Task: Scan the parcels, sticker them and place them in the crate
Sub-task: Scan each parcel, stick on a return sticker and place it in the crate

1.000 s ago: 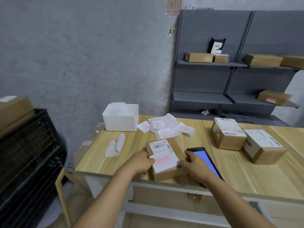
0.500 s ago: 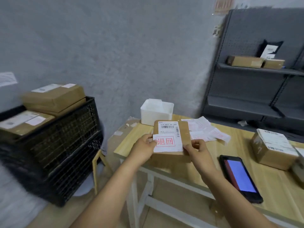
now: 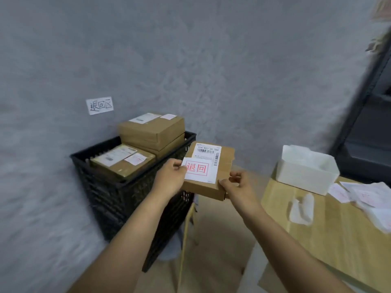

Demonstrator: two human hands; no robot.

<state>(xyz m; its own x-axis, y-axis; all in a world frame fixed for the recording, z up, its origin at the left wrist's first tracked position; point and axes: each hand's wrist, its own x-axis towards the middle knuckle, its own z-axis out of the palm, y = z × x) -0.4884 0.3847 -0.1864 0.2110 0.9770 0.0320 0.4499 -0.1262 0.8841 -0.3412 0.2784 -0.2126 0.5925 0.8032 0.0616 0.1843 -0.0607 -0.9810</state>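
I hold the parcel (image 3: 211,176) in the air beside the black crate (image 3: 127,187), my left hand (image 3: 170,179) gripping its left edge over the red-stamped sticker (image 3: 200,170), my right hand (image 3: 237,185) pinching its near right corner. Three parcels (image 3: 148,140) fill the crate. The table (image 3: 338,240) stands at right.
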